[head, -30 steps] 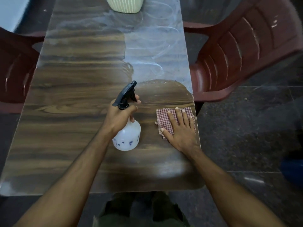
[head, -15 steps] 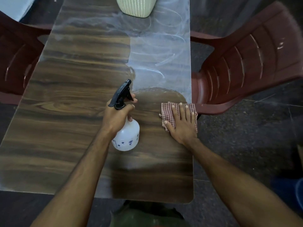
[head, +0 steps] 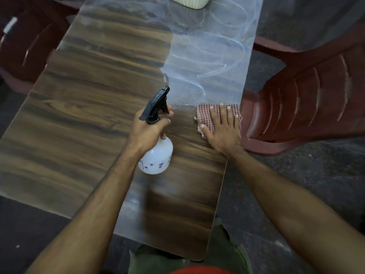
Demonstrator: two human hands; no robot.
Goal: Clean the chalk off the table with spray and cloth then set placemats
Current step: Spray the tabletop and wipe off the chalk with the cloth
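**Spray bottle in one hand, cloth flat under the other, at the edge of the chalk**

At the far left of the frame stands a dark red plastic chair [head: 29, 48], partly cut off by the frame edge. Next to it the long wood-grain table [head: 83, 107] runs from the bottom centre up to the top of the frame.

In the middle, the left hand [head: 147, 133] is wrapped round the neck of a white translucent plastic spray bottle with a black trigger head [head: 156, 155]. The bottle's rounded body sits just below the hand and its nozzle points towards the top of the frame.

At top centre a cream ribbed container [head: 189, 1] is cut off by the frame edge. Below it and to its right, white chalk scribbles and haze [head: 209, 62] cover the upper right part of the tabletop.

At the lower border of that chalk lies a red-and-white checked cloth [head: 203, 115], near the table's right edge. The right hand [head: 223, 131] presses on it, palm down and fingers straight and spread.

At the right stands a second dark red plastic chair with a slatted back [head: 308, 99], beside the table.
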